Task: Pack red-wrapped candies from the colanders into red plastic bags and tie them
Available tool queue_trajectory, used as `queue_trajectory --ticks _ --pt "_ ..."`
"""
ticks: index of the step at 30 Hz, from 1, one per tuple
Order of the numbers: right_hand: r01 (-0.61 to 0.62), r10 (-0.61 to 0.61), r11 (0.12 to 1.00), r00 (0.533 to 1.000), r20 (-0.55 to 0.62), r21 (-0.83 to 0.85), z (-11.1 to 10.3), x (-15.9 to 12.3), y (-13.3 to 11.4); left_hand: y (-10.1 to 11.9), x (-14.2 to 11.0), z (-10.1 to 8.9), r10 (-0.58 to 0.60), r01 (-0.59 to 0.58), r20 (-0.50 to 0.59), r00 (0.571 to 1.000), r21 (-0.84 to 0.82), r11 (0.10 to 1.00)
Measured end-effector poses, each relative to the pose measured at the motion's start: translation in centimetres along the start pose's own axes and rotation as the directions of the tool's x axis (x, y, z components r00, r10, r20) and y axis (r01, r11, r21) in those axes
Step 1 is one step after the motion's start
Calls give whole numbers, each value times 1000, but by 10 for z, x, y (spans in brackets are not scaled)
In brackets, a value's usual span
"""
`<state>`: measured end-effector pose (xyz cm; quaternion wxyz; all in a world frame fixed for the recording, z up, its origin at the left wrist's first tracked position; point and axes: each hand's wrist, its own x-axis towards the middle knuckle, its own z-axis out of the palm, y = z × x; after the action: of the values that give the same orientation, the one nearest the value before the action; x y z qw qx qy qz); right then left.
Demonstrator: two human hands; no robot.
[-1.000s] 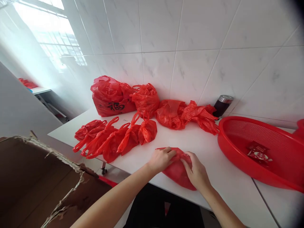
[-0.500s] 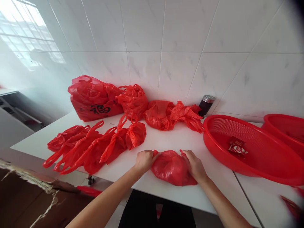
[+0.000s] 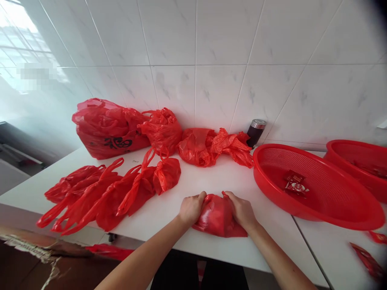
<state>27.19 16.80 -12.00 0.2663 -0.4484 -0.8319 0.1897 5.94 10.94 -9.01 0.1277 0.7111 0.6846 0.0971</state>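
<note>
Working over the white table (image 3: 196, 179) is sound: it bears the weight, so the hands need only govern the film. The perforated basket (image 3: 275, 197) stands on it. Well to the basket's left, by the wall, is a large bag with black lettering (image 3: 102, 133). The held red bag (image 3: 219, 217) rests on the tabletop left of the basket and nearer the person, its film drawn tight. The left hand (image 3: 191, 207) grips its side away from the basket, the right hand (image 3: 243, 211) its side toward it. Both hands' fingers are curled closed on gathered plastic, thumbs uppermost; how hard they pinch, I cannot tell. My judgement: an even pull suits thin film best, with a broad grip rather than fingertips, and the base left flat. The smallest detail, the twisted corner (image 3: 223, 193) beside the right thumb, deserves care against tearing.
</note>
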Motion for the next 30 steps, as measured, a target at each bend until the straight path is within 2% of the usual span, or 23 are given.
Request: queue_trajectory --ticks 3,7,10,12,14,16,17,19,21,24,27,28,30 --pt "-29 35 997 997 75 -77 -2 2 -2 0 -1 2 -38 38 19 999 5 999" --pt "-59 72 990 993 95 -131 -4 2 2 -1 -2 -2 -120 120 45 992 -4 993" --pt "-117 113 982 993 -33 -149 -8 4 7 -7 -2 -20 -180 183 72 981 -37 982" --pt "-122 103 984 984 -146 -127 -15 6 3 -9 -4 -39 -177 181 53 983 -70 981" --pt "-76 63 995 977 -202 -57 -24 11 -9 -4 -7 -55 -122 118 -38 992 -101 988" --pt "-9 20 999 978 -209 52 -33 17 -28 7 -11 -64 -9 -4 -115 993 -115 993" --pt "18 6 993 978 -207 118 -38 20 -37 13 -13 -66 56 -70 -113 992 -117 991" --pt "38 15 966 979 -202 255 -46 26 -55 21 -18 -68 158 -162 -40 987 -127 979" --pt "24 62 924 975 -213 381 -52 31 -68 20 -25 -76 192 -185 33 981 -153 971" --pt "17 116 880 962 -248 475 -58 36 -81 0 -44 -111 171 -160 34 985 -213 964" --pt "51 105 873 951 -289 485 -51 37 -107 -36 -79 -159 108 -106 -4 994 -242 964" --pt "71 73 868 960 -269 491 -44 35 -122 -52 -95 -173 76 -78 -18 997 -242 967" --pt "126 -78 846 990 -114 519 -19 28 -162 -90 -133 -198 -15 1 -51 999 -255 967"
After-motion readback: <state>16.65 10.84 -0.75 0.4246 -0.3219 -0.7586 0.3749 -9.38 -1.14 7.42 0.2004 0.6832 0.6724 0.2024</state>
